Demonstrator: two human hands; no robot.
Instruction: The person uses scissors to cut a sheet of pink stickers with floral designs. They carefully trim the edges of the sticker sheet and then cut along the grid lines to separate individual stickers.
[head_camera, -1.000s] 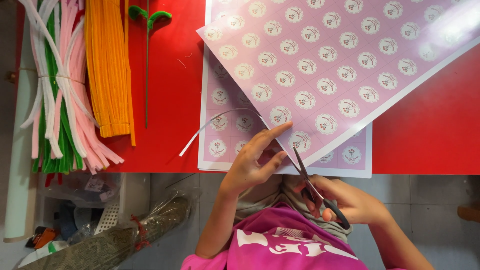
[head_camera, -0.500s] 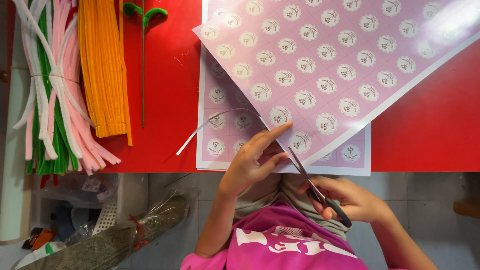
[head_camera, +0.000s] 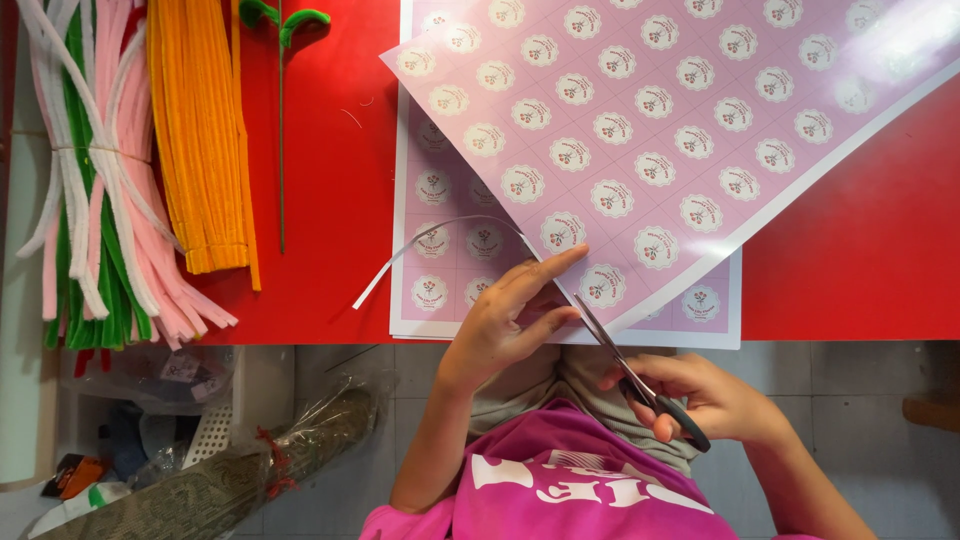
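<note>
The right hand (head_camera: 715, 400) sits below the edge of the red tabletop (head_camera: 860, 260), over the person's lap, its fingers curled shut through the dark handles of a pair of scissors (head_camera: 640, 375). The wrist angles in from the lower right, and the blades point up and to the left, reaching the lower edge of a pink sticker sheet (head_camera: 680, 130) that is printed with rows of round scalloped labels. The blade tips lie at the sheet's edge, right beside the fingers of the other hand.

The left hand (head_camera: 510, 320) comes up from the lower middle of the view, forearm nearly upright, palm down. It presses the near corner of the pink sticker sheet, with the index finger stretched out toward the right along the cut line and the thumb tucked beneath it; the remaining fingers are loosely bent, resting on the paper rather than gripping it. The sheet is tilted and lies across a second sheet (head_camera: 440, 250) of the same kind that lies flat and square on the tabletop.

A thin white paper strip (head_camera: 420, 250) curls away to the left from the cut edge, arching over the lower sheet.

At the left of the tabletop lie bundles of pipe cleaners: orange (head_camera: 200, 130), and a tied bunch of pink, white and green (head_camera: 95, 190). A green stem (head_camera: 281, 120) lies just beside the orange ones.
</note>
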